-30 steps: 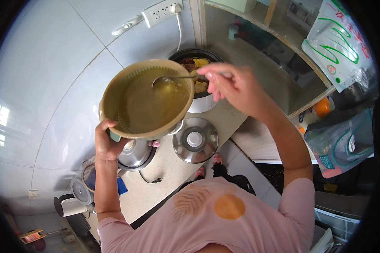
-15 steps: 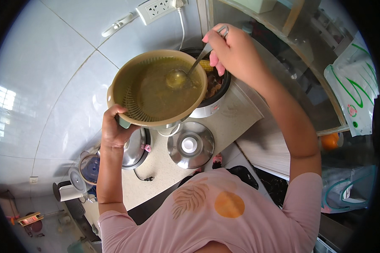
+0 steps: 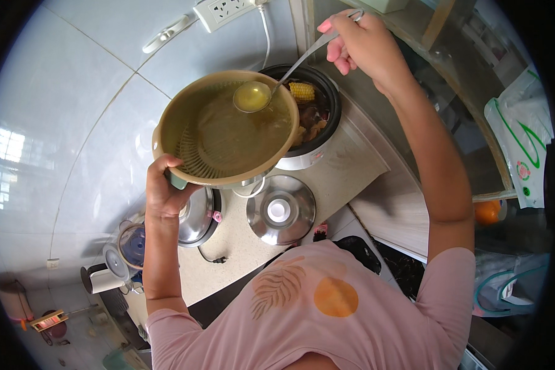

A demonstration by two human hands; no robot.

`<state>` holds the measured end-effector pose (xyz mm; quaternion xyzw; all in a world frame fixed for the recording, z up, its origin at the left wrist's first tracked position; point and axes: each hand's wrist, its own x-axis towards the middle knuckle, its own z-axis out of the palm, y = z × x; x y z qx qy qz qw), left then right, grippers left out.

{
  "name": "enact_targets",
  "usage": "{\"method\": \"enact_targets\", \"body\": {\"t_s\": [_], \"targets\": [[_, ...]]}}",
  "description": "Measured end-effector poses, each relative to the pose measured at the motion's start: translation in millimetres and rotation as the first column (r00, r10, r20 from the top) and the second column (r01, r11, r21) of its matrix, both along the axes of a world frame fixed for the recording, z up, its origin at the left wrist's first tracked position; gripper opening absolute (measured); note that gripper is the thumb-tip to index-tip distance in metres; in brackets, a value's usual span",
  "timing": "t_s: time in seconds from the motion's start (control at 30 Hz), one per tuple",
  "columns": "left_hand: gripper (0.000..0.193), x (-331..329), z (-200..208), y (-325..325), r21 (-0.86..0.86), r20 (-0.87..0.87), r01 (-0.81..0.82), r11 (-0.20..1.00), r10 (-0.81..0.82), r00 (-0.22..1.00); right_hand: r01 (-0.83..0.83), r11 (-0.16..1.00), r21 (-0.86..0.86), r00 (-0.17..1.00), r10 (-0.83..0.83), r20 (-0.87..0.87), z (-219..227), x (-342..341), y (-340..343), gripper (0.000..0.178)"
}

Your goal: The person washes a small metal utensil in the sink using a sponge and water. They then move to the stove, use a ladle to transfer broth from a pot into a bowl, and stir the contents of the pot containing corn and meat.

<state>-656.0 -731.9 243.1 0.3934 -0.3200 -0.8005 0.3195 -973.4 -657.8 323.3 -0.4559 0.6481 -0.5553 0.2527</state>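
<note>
My left hand (image 3: 168, 192) grips the lower left side of a tan basin (image 3: 194, 103) with a slotted strainer part inside. Murky yellow-green broth fills it. In my right hand (image 3: 369, 54) is the handle of a metal ladle (image 3: 252, 97), its fingers closed near the hooked end. The ladle's bowl, full of yellow liquid, is over the broth in the upper part of the basin. Partly behind the basin stands an electric cooking pot (image 3: 335, 110) with a black liner and white body. It contains a piece of corn (image 3: 301, 92) and brownish chunks, some hidden by the basin.
On the counter (image 3: 345, 172) lie a steel lid with a white knob (image 3: 279, 210) and, partly behind my left arm, another lidded pot (image 3: 198, 219) beside a black plug (image 3: 219, 259). A power strip (image 3: 223, 11) is on the tiled wall. Shelving (image 3: 407, 185) rises at right.
My right hand has moved up and right, lifting the ladle from the broth with liquid in its bowl. The corn shows more fully now. My left hand keeps its grip on the basin.
</note>
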Motion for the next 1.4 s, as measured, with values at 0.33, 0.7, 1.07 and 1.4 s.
{"method": "enact_targets", "body": {"t_s": [0.33,0.7,1.07,1.4], "targets": [[0.049,17,2,-5,0.001,-0.008,0.015,1.000,-0.015,1.000,0.101,0.994,-0.041,0.993,-0.104,-0.058,9,-20,1,0.026],[0.047,38,3,-10,-0.003,0.044,0.002,1.000,-0.002,0.999,-0.017,0.999,-0.043,0.881,-0.005,-0.474,-50,-9,10,0.022],[0.046,31,14,-1,-0.035,0.060,-0.046,0.998,0.048,0.997,-0.138,0.908,-0.396,0.829,-0.113,-0.547,-51,14,35,0.008],[0.043,21,11,-4,-0.019,0.037,-0.007,1.000,0.007,0.999,-0.319,0.880,-0.353,0.806,0.056,-0.589,-36,51,4,0.010]]}}
